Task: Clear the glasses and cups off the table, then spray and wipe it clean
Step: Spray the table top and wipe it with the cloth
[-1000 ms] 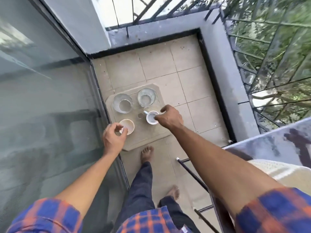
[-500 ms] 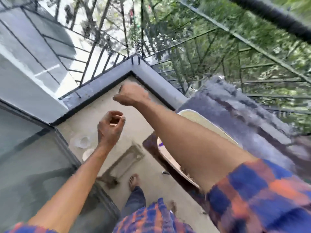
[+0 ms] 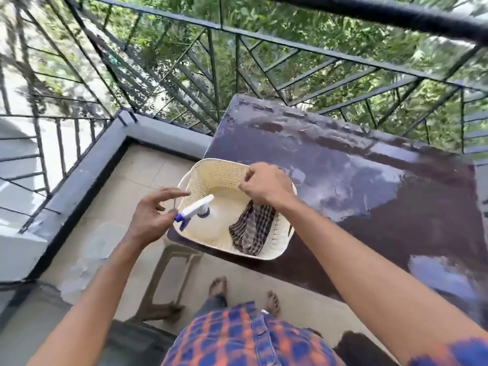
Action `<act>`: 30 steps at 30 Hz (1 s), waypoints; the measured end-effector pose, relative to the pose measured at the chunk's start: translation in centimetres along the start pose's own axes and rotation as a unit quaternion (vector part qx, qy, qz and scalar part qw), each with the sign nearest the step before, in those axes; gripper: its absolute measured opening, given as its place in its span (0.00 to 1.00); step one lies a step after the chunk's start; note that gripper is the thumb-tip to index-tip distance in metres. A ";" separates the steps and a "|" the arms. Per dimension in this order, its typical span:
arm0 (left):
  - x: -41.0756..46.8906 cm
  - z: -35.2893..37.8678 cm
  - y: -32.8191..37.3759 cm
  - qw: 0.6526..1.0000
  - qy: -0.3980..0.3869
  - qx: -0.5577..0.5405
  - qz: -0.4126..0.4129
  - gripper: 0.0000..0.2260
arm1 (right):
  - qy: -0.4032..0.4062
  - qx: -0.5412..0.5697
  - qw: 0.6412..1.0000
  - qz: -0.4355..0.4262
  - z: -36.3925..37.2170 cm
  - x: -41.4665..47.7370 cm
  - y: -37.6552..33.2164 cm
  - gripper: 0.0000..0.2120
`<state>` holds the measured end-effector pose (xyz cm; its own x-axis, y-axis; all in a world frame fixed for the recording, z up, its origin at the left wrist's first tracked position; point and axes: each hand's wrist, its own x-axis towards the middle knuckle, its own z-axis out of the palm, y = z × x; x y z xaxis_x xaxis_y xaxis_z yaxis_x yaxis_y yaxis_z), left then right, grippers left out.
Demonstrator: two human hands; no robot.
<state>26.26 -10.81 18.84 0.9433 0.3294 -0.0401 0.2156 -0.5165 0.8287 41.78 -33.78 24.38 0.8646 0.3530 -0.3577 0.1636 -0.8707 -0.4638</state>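
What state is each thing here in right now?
Spray bottle: lying in the basket, untouched.
Checked cloth: crumpled in the basket, pinched by the right hand.
Basket: on the table corner.
Table: no cups, streaky.
Left hand: open, empty, beside the bottle.

hands off the cups, left hand (image 3: 148, 215) by spray bottle (image 3: 195, 211), right hand (image 3: 266, 184) over cloth (image 3: 252, 231)

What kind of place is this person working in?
Most likely a small home balcony: a metal railing with trees beyond, a tiled floor, and a dark table holding a cream basket.
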 end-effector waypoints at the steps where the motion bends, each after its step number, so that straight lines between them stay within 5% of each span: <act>1: 0.1 -0.3 -0.3 0.999 -0.027 0.014 0.014 0.27 | -0.012 -0.016 1.000 0.018 1.2 -0.3 1.4 0.07; 4: 0.9 -1.0 -1.0 0.989 -0.080 0.096 0.085 0.27 | -0.069 -0.032 0.995 0.071 4.4 -1.1 3.7 0.05; 9: 4.3 -1.7 0.2 0.941 -0.191 0.201 0.196 0.28 | -0.076 -0.041 0.988 0.129 8.9 -1.5 3.7 0.29; 14: 7.4 -0.3 2.7 0.876 -0.346 0.189 0.279 0.31 | -0.071 -0.057 0.983 0.158 11.7 -1.0 3.0 0.38; 18: 9.9 1.6 3.4 0.808 -0.498 0.180 0.259 0.36 | -0.046 -0.083 0.980 0.175 12.9 -0.4 2.8 0.37; 21: 10.9 3.3 3.2 0.780 -0.563 0.133 0.239 0.30 | -0.007 -0.088 0.983 0.161 13.4 -0.1 3.0 0.30; 26: 10.8 5.1 2.7 0.799 -0.577 0.007 0.170 0.19 | -0.005 -0.067 0.987 0.149 12.8 -0.2 3.5 0.22; 30: 11.3 4.5 2.0 0.924 -0.365 -0.005 0.114 0.19 | -0.012 -0.037 0.988 0.152 12.4 0.1 4.0 0.25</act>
<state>38.52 -11.65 17.58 0.8834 -0.4097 -0.2273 -0.0081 -0.4984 0.8669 36.66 -32.97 12.46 0.8679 0.0778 -0.4906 -0.0675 -0.9600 -0.2717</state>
